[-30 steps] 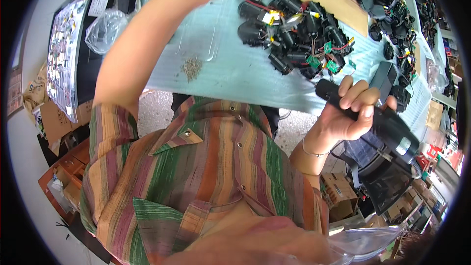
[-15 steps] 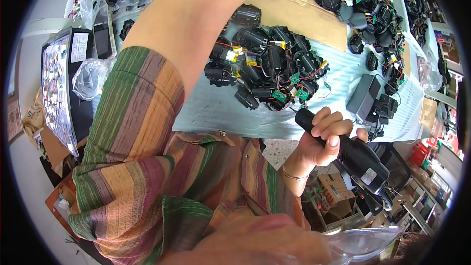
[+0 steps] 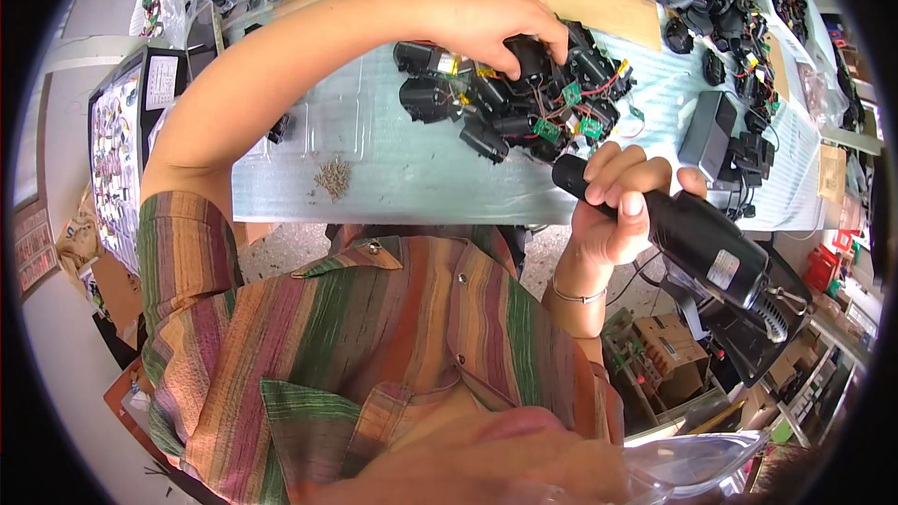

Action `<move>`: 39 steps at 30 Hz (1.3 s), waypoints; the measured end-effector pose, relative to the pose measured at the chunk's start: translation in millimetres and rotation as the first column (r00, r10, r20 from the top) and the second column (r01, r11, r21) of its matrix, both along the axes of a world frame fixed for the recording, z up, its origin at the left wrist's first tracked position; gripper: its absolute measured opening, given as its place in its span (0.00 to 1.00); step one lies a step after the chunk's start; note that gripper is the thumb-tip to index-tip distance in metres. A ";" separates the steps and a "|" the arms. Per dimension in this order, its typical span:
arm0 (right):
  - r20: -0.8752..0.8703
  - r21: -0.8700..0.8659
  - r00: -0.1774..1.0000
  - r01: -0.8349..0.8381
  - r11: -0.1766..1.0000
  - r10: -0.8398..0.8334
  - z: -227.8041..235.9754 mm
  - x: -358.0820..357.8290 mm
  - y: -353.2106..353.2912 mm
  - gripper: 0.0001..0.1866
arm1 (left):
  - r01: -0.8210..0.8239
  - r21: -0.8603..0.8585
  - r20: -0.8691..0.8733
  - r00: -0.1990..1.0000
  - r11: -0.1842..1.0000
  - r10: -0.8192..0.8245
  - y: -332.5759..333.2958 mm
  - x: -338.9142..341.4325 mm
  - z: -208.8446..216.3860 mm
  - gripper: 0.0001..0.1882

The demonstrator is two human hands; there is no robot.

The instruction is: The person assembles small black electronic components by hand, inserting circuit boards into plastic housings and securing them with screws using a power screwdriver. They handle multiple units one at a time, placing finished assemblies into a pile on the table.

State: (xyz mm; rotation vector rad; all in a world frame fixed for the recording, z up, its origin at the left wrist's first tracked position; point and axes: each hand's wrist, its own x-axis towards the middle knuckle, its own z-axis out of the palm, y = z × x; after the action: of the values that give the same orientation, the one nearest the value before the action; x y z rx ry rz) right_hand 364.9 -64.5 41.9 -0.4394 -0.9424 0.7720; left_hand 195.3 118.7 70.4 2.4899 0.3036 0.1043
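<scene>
My right hand (image 3: 619,189) is wrapped round a black electric screwdriver (image 3: 703,238), its tip pointing up and left toward the table edge. My left arm arches across from the left, and my left hand (image 3: 500,26) comes down on the far side of a heap of black plastic housings (image 3: 491,117). Its thumb and fingers are closed round one rounded black housing (image 3: 529,58) at the top of the heap. Red wires, yellow-taped parts and small green circuit boards (image 3: 547,131) stick out among the housings.
Loose screws (image 3: 333,178) lie in a small pile left of the heap. A black box-shaped power unit (image 3: 708,131) with cables stands on the right. More housings (image 3: 697,9) crowd the far right. A dark tray of small parts (image 3: 122,150) stands at the left.
My left arm has swung back from the far edge, and the hand is now on the heap, closed round a housing. The screw pile has come into view. The right hand keeps the screwdriver.
</scene>
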 end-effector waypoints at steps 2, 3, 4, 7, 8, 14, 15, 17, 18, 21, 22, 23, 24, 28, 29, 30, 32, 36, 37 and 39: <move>0.000 0.017 1.000 -0.030 0.999 0.030 3.8 -2.3 -9.2 0.29 | -0.045 -0.007 -0.009 0.999 0.999 0.045 -6.1 -1.2 -9.3 0.27; 0.022 0.016 1.000 -0.017 1.000 0.016 6.9 -1.4 -15.0 0.29 | -0.051 -0.055 0.083 0.995 0.997 0.056 -12.0 -2.7 -3.7 0.23; 0.038 0.029 0.999 -0.014 0.999 0.013 10.2 -1.1 -19.3 0.27 | -0.114 -0.066 0.108 0.987 0.991 0.121 -19.6 -7.3 1.9 0.22; 0.055 0.062 0.998 -0.010 0.998 0.007 14.9 0.2 -30.5 0.25 | -0.320 -0.151 0.105 0.936 0.935 0.337 -51.8 -30.2 24.5 0.19; 0.045 0.067 0.999 -0.011 0.998 0.008 14.6 2.7 -33.0 0.26 | -0.358 -0.164 0.102 0.920 0.919 0.377 -65.2 -39.0 23.8 0.20; -0.009 0.037 0.998 -0.062 0.997 0.062 10.7 -7.3 -33.8 0.28 | -0.631 -0.090 0.173 0.752 0.771 0.636 -173.1 -83.5 -20.0 0.21; 0.007 0.023 0.997 -0.071 0.997 0.071 11.6 -10.6 -31.2 0.28 | -0.669 -0.054 0.163 0.727 0.741 0.667 -187.7 -84.3 -26.5 0.21; 0.005 -0.014 0.991 -0.134 0.991 0.134 15.7 -24.5 -27.5 0.23 | -0.723 0.097 0.211 0.686 0.684 0.696 -206.4 -85.6 -48.9 0.21; -0.008 -0.027 0.986 -0.166 0.986 0.166 14.4 -29.9 -25.9 0.23 | -0.749 0.161 0.253 0.660 0.642 0.707 -212.1 -84.9 -58.0 0.22; -0.016 -0.007 0.979 -0.201 0.980 0.201 8.8 -48.9 -18.3 0.26 | -0.794 0.304 0.323 0.606 0.527 0.727 -223.4 -86.6 -73.5 0.27; -0.021 -0.019 0.974 -0.224 0.974 0.223 6.0 -57.4 -16.4 0.26 | -0.823 0.263 0.341 0.568 0.504 0.749 -227.4 -92.0 -72.9 0.29; -0.025 -0.031 0.969 -0.246 0.969 0.245 3.2 -67.0 -15.1 0.25 | -0.850 0.222 0.359 0.527 0.478 0.770 -230.6 -97.6 -70.0 0.31; -0.037 -0.038 0.964 -0.266 0.963 0.265 0.2 -77.3 -13.6 0.25 | -0.872 0.189 0.374 0.489 0.452 0.788 -232.8 -104.3 -67.1 0.33; -0.039 -0.079 0.935 -0.355 0.932 0.353 -19.6 -118.3 -11.3 0.26 | -0.903 0.171 0.283 0.428 0.394 0.858 -250.2 -141.3 -66.7 0.35; -0.048 -0.093 0.926 -0.377 0.922 0.374 -23.5 -125.8 -11.7 0.26 | -0.904 0.172 0.276 0.426 0.391 0.862 -252.7 -146.1 -67.2 0.34; -0.045 -0.114 0.915 -0.403 0.908 0.401 -25.8 -132.9 -11.6 0.26 | -0.907 0.173 0.271 0.419 0.385 0.867 -255.8 -149.9 -68.2 0.33; -0.049 -0.149 0.894 -0.447 0.882 0.444 -29.9 -138.1 -10.7 0.25 | -0.909 0.169 0.270 0.414 0.380 0.870 -259.6 -153.6 -69.5 0.30; 0.074 -0.130 0.923 -0.366 0.922 0.377 -30.5 -141.6 -11.7 0.24 | -0.920 0.143 0.295 0.393 0.366 0.871 -260.6 -148.2 -75.2 0.23; 0.059 -0.137 0.919 -0.380 0.915 0.390 -29.6 -141.9 -12.6 0.24 | -0.921 0.137 0.299 0.388 0.363 0.872 -259.9 -145.6 -76.2 0.22; 0.070 -0.161 0.910 -0.395 0.905 0.409 -31.1 -141.3 -12.8 0.24 | -0.918 0.136 0.291 0.397 0.373 0.870 -256.9 -140.9 -76.7 0.20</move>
State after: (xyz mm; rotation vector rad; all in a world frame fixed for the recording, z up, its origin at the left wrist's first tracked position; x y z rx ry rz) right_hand 223.5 -77.3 10.9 -0.4162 -1.0946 1.2098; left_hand 54.4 -138.2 -6.2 2.2130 1.6840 0.8725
